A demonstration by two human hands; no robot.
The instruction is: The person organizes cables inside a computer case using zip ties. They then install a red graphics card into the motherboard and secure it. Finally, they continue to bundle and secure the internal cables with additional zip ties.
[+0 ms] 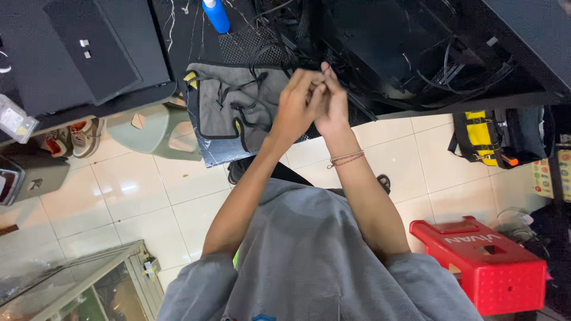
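Black cables (309, 56) run out of the open computer case (416, 53) just beyond our hands, and one thin strand seems to pass between our fingertips (324, 74), though we cannot make it out clearly. Our left hand (297, 107) and right hand (330, 104) are pressed together in front of us, fingers curled and bunched at the tips above the table edge. Whether they pinch the strand or only touch it we cannot tell, since the left hand covers most of the right and hides the grip. A red thread bracelet (347, 158) sits on our right wrist.

Under the hands lies a grey pouch (229, 110) with black straps and yellow corners, spread flat on the dark table (190, 35). A blue bottle (215, 15) stands behind it, cut off by the top edge. The inside of the case is dark, and its wiring is a tangle we cannot sort out. On the tiled floor to our right stands a red plastic stool (485, 261), and a yellow and black tool bag (491, 139) rests further back.
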